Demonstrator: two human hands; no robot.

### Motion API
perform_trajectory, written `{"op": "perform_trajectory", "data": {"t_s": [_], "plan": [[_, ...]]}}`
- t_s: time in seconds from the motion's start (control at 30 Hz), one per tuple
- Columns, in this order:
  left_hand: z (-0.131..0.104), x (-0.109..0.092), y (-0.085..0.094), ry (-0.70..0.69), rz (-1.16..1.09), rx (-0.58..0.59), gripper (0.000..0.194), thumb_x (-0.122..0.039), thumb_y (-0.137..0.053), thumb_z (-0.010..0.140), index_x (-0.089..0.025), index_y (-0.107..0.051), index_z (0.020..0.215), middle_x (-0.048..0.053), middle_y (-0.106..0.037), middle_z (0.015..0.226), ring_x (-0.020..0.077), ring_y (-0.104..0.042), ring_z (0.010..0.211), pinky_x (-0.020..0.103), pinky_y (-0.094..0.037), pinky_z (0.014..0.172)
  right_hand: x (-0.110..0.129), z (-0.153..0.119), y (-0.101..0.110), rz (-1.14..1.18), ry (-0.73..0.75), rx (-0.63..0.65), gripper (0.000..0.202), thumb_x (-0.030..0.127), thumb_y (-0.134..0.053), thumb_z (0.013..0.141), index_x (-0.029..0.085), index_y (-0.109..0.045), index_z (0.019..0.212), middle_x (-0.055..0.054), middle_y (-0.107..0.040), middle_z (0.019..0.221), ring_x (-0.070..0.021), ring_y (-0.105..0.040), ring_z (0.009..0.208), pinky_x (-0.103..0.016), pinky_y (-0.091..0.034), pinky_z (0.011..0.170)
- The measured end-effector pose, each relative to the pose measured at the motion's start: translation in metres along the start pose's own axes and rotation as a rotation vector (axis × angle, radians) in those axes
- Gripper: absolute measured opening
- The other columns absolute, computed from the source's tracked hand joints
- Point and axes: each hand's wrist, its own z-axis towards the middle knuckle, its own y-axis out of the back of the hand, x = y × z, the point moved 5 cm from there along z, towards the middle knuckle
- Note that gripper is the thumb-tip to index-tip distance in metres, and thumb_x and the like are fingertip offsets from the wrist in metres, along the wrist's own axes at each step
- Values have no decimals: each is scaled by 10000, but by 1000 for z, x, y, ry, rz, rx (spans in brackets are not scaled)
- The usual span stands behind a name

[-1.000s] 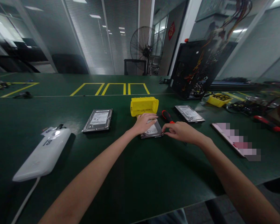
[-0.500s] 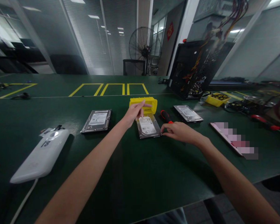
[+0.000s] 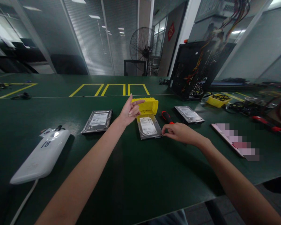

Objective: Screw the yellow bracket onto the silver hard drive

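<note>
Silver metal shows at the frame's centre: your hard drive (image 3: 148,126) lies flat, label up, the yellow bin (image 3: 152,106) at its far end. Your hands are apart: the left (image 3: 130,111) hovers at the bin's left side, thumb and forefinger spread, nothing visible in its grasp; the right (image 3: 178,132) has fingertips gathered at the drive's lower right corner, though whether they clamp anything is too small to tell. Your screwdriver (image 3: 166,116) lies unheld behind that hand, so work on this drive looks unfinished; drives at centre left (image 3: 98,121) and centre right (image 3: 188,114) lie untouched. You have open surface (image 3: 126,168) below, down to its slanting front edge; the right side is tighter.
</note>
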Motion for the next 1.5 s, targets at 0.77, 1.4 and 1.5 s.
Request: {"op": "perform_trajectory", "data": {"t_s": [0.77, 1.4, 1.5], "plan": [[-8, 50, -41, -30, 981, 249, 194, -263, -608, 856, -150, -734, 949, 36, -684, 737, 156, -611, 683, 280, -449, 650, -4, 2, 5, 171, 10, -78, 184, 305, -554, 879, 179, -671, 943, 22, -549, 629, -100, -492, 578, -245, -328, 576], [-14, 67, -47, -166, 1180, 304, 257, -309, -507, 922, -199, -707, 1039, 31, -721, 852, 190, -650, 829, 313, -475, 759, -8, 3, -1, 330, 68, 37, 215, 295, -550, 869, 163, -675, 983, -22, -629, 775, -103, -513, 642, -239, -375, 606], [-15, 67, -48, -190, 1228, 294, 260, -314, -506, 923, -203, -715, 1031, 36, -719, 892, 196, -639, 833, 309, -464, 739, -8, 3, 1, 316, 66, 12, 208, 282, -545, 873, 155, -674, 973, -19, -619, 752, -103, -511, 638, -242, -371, 610]]}}
